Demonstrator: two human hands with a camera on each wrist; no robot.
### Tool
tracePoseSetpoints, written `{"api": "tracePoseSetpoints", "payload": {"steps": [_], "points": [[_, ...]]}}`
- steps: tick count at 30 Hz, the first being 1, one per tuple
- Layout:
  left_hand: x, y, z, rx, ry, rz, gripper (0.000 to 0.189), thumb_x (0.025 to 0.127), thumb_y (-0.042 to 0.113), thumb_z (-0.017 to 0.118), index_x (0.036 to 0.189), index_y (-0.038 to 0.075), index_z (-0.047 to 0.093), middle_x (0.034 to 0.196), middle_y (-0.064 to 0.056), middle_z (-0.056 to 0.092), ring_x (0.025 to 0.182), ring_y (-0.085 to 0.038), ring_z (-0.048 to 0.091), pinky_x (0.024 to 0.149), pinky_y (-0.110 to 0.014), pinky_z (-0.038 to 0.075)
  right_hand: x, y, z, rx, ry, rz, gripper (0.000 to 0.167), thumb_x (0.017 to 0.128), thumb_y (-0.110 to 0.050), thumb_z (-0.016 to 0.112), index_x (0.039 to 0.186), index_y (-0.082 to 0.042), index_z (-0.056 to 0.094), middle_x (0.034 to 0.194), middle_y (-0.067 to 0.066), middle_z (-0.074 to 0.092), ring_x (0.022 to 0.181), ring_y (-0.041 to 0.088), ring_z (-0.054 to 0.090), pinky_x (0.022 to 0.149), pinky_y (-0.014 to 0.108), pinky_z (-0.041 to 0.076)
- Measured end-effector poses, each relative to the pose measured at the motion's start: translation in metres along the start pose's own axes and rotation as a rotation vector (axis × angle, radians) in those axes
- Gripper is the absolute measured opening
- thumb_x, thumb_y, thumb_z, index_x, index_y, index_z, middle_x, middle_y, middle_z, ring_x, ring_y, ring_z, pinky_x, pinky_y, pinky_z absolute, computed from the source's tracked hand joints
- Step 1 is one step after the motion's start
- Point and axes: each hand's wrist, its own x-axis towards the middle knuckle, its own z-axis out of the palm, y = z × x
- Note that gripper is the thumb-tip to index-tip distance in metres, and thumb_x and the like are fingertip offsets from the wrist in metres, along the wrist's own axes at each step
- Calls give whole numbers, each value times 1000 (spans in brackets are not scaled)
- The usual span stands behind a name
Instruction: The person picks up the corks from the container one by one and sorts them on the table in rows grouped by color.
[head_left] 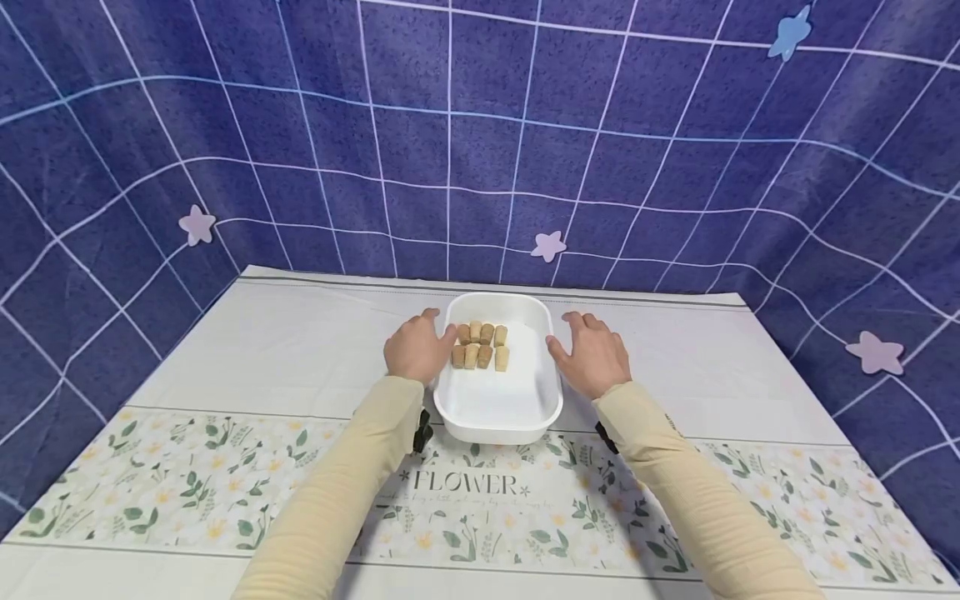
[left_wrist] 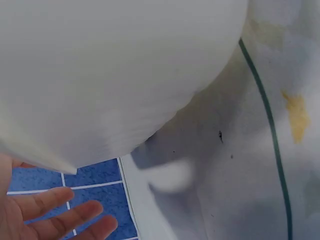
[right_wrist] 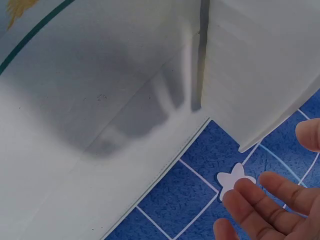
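Note:
In the head view a white plastic basin (head_left: 517,400) sits on the table between my hands. Several tapered corks (head_left: 471,357), some pale and some darker brown, stand in two short rows toward its left side. My left hand (head_left: 418,350) is at the basin's left wall, its thumb by the rim near the corks; whether it touches is unclear. At the right wall is my right hand (head_left: 595,357), thumb toward the rim. Both wrist views show spread, extended fingers (left_wrist: 65,220) beside the basin's outer side (right_wrist: 265,60), holding nothing.
A white tablecloth (head_left: 300,350) with a floral band marked FLOWER covers the table. Behind and at the sides hangs a blue grid-patterned cloth (head_left: 480,150) with star shapes (head_left: 549,246).

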Motion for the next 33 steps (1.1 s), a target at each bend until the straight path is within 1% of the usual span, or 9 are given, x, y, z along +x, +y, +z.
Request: {"api": "tracePoseSetpoints", "payload": {"steps": [5,9,14,20,24,28,30,33], "points": [[0,-1,0,-26,-48,-57,53,102,43,52,142,9,60,127,-22,68,107,-42,68,86,-54,55,0,0,1,-1,-48,21,53,101,-35,59,136,5,58,125,27,64,113,45,63,97,57,48],[1,-2,0,-30,-88,-79,51,103,42,50,140,9,62,125,-22,69,106,-42,68,85,-53,56,1,-1,3,-4,-74,30,52,102,-36,57,134,5,58,123,27,64,111,45,64,97,56,49],[1,-3,1,-39,-123,-92,49,103,41,51,137,9,65,127,-21,68,110,-42,67,88,-54,55,2,0,4,-3,-107,47,51,104,-37,53,133,4,59,122,27,65,108,44,65,93,55,51],[1,-3,2,-61,-155,-104,47,103,41,49,136,12,66,128,-20,68,111,-42,66,89,-54,54,2,1,4,-5,-156,51,50,104,-38,51,131,4,61,119,26,66,106,43,66,92,54,51],[1,-4,2,-75,-190,-111,49,104,42,45,139,13,63,133,-20,65,116,-43,64,93,-55,52,2,1,5,-16,-189,45,47,103,-36,52,127,3,63,109,23,67,99,41,67,90,54,51],[1,-6,3,-83,-207,-112,52,105,42,43,143,12,60,137,-20,62,119,-44,62,96,-56,50,3,2,6,-23,-192,43,42,102,-33,53,121,2,67,98,17,67,86,35,66,82,51,53],[1,-7,3,-85,-213,-108,53,104,43,42,144,12,59,137,-20,62,120,-44,61,96,-56,50,3,2,7,-26,-187,39,40,102,-32,53,118,1,68,97,16,68,85,34,66,80,50,53],[1,-8,2,-87,-225,-101,54,104,43,41,145,11,58,138,-20,61,121,-44,61,97,-56,50,3,1,7,-35,-187,31,38,102,-30,52,115,1,69,99,16,70,87,34,67,80,50,53]]}}
